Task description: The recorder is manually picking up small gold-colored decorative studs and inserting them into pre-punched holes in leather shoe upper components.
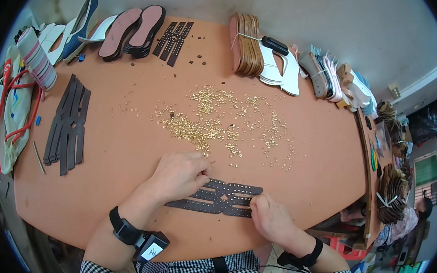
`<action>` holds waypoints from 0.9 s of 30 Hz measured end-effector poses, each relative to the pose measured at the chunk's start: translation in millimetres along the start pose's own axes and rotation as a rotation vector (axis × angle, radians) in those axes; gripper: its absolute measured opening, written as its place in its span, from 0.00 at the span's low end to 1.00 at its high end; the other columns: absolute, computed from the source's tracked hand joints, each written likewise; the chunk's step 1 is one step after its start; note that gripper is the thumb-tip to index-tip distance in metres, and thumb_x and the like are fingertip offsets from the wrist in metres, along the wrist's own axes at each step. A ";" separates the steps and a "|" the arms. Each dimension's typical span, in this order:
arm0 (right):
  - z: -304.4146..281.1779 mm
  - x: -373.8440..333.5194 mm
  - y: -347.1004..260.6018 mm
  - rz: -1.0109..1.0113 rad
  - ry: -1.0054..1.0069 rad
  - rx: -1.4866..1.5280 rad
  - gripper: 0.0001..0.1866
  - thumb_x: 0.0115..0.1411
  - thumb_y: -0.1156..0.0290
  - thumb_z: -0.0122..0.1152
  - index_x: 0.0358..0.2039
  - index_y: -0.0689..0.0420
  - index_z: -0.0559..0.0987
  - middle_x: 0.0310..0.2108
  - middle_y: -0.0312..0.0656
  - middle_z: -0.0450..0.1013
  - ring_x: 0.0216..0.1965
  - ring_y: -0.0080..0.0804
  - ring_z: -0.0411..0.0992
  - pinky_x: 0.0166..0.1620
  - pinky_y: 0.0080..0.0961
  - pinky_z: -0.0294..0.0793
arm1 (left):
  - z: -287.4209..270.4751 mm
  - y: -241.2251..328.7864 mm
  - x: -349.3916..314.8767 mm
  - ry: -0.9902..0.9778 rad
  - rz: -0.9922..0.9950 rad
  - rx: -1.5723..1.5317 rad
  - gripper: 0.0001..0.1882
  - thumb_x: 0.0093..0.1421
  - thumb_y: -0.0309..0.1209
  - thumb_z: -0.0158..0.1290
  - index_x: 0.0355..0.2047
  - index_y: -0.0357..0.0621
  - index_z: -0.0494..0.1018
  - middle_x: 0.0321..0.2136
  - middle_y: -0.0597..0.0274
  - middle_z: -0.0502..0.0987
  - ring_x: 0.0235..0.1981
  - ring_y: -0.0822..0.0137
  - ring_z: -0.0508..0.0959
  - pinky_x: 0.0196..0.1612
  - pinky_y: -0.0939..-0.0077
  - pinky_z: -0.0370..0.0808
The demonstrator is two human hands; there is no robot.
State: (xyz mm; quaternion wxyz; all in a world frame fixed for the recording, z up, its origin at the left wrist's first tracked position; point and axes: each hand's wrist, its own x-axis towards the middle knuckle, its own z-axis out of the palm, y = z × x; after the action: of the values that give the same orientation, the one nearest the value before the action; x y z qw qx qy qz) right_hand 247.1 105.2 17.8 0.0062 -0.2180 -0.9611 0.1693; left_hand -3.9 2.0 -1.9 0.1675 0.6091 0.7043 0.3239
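A dark cut-out shoe upper (222, 197) lies flat before me near the table's front edge. Rows of small metal studs line its slotted strips, and a diamond-shaped hole sits at its middle. My right hand (273, 220) pinches its right end between thumb and fingers. Over its left part, my left hand (182, 173) is closed with the fingertips curled down; whatever they hold is hidden. Just beyond the left hand, many tiny gold studs (193, 129) are scattered across the brown table (137, 191).
Plain dark uppers (67, 130) lie stacked at the left, near a thin metal rod (38, 157). Studded uppers (173, 41) and pink-topped soles (147, 28) are at the back. A tied insole bundle (246, 44) stands beside white cut pieces (280, 69). A striped cup (37, 60) is far left.
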 end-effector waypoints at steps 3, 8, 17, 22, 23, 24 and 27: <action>-1.4 0.2 0.1 -0.003 -0.008 -0.002 0.07 0.57 0.74 0.52 0.35 0.59 0.66 0.31 0.49 0.67 0.26 0.50 0.72 0.26 0.42 0.73 | 2.2 -1.5 0.9 -0.008 0.007 -0.006 0.06 0.48 0.31 0.60 0.25 0.46 0.75 0.24 0.63 0.76 0.27 0.61 0.77 0.28 0.67 0.72; -2.1 1.3 -0.2 0.000 -0.028 0.006 0.07 0.58 0.74 0.52 0.35 0.60 0.66 0.31 0.49 0.67 0.26 0.51 0.72 0.26 0.43 0.73 | 1.1 -0.4 -0.5 -0.005 0.004 -0.003 0.06 0.48 0.31 0.59 0.25 0.46 0.75 0.24 0.63 0.76 0.27 0.61 0.77 0.29 0.66 0.72; -2.4 5.8 2.7 0.035 -0.040 0.056 0.07 0.58 0.72 0.51 0.35 0.60 0.67 0.31 0.51 0.68 0.25 0.52 0.72 0.27 0.44 0.73 | 0.3 1.3 0.5 -0.009 0.002 0.014 0.06 0.48 0.31 0.59 0.26 0.45 0.75 0.24 0.63 0.76 0.27 0.61 0.77 0.29 0.66 0.72; -5.2 6.4 1.6 0.036 -0.070 0.036 0.07 0.58 0.72 0.51 0.35 0.60 0.67 0.32 0.52 0.69 0.25 0.53 0.72 0.28 0.45 0.74 | 0.1 1.2 0.1 -0.015 0.003 0.015 0.07 0.48 0.32 0.59 0.26 0.45 0.75 0.24 0.62 0.76 0.27 0.60 0.77 0.30 0.66 0.72; -5.4 6.6 0.2 0.042 -0.076 0.023 0.07 0.58 0.72 0.51 0.35 0.60 0.67 0.32 0.52 0.69 0.25 0.53 0.72 0.28 0.45 0.74 | 0.1 1.4 0.0 -0.017 0.001 0.015 0.07 0.48 0.32 0.59 0.26 0.45 0.75 0.24 0.62 0.76 0.27 0.60 0.77 0.30 0.66 0.72; -5.6 6.7 -1.2 0.050 -0.080 0.010 0.07 0.58 0.72 0.51 0.35 0.60 0.67 0.32 0.52 0.69 0.25 0.53 0.72 0.29 0.45 0.74 | 0.0 1.5 0.1 -0.020 0.002 0.016 0.07 0.48 0.32 0.59 0.26 0.45 0.75 0.24 0.62 0.76 0.27 0.60 0.77 0.30 0.66 0.72; -6.3 6.5 -5.5 0.060 -0.097 -0.024 0.07 0.58 0.72 0.51 0.35 0.61 0.67 0.31 0.53 0.69 0.26 0.53 0.73 0.29 0.46 0.74 | -0.2 2.5 0.5 -0.016 -0.002 0.010 0.06 0.48 0.32 0.59 0.26 0.45 0.75 0.24 0.62 0.76 0.27 0.60 0.77 0.30 0.66 0.72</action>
State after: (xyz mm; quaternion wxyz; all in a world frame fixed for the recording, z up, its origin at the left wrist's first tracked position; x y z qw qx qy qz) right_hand 239.4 105.4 25.2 -0.0480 -0.2381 -0.9554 0.1682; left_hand -2.2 2.5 0.0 0.1702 0.6118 0.7053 0.3152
